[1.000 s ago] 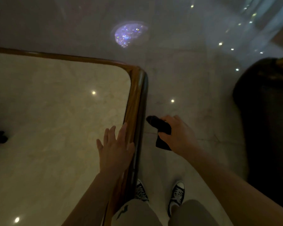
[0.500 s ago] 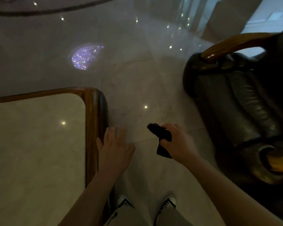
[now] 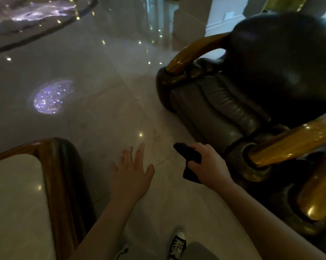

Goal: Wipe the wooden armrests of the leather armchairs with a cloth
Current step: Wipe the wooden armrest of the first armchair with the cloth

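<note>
A dark leather armchair (image 3: 222,107) fills the right side of the view. Its near wooden armrest (image 3: 293,143) shines golden at the right edge; the far armrest (image 3: 192,53) curves up behind the seat. My right hand (image 3: 209,164) holds a dark cloth (image 3: 190,158) in a closed grip, just left of the near armrest's front end and apart from it. My left hand (image 3: 132,171) hovers over the floor, fingers spread, holding nothing.
A marble-topped table with a thick wooden rim (image 3: 62,177) stands at the lower left. Glossy tiled floor (image 3: 105,109) lies between table and chair, reflecting ceiling lights. My sneaker (image 3: 178,243) shows at the bottom. A pale wall base stands behind the chair.
The view has swung right, so the armchair now fills the right side. My left hand has come off the table rim and hangs over the floor. The cloth stays in my right hand.
</note>
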